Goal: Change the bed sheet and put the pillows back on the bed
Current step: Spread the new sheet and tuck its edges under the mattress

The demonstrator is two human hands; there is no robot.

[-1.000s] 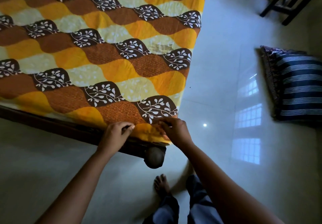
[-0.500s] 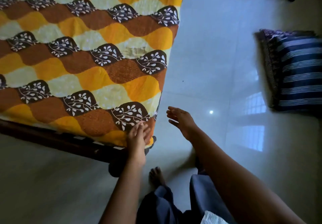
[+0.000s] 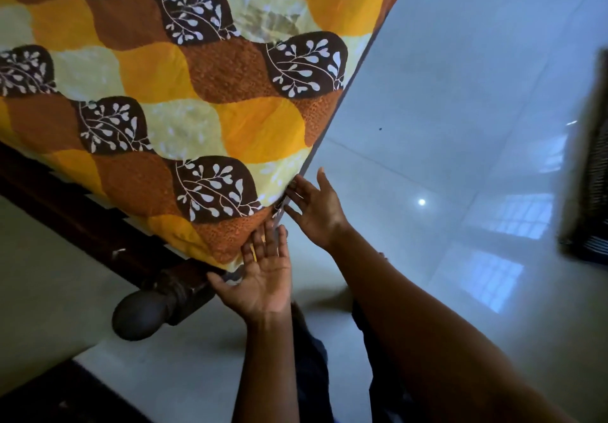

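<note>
Where the bed sheet (image 3: 210, 119) folds, left hand (image 3: 265, 279) and right hand (image 3: 317, 207) touch it, fingers (image 3: 267, 241) straight

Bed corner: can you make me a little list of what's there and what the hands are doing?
sheet: orange, yellow and brown with white leaves, spread over the bed
left hand: fingers straight, tips at the sheet's corner
right hand: fingers spread, at the bed's side edge
bedpost: dark wood, round knob, below the corner
floor: shiny pale tiles
</note>
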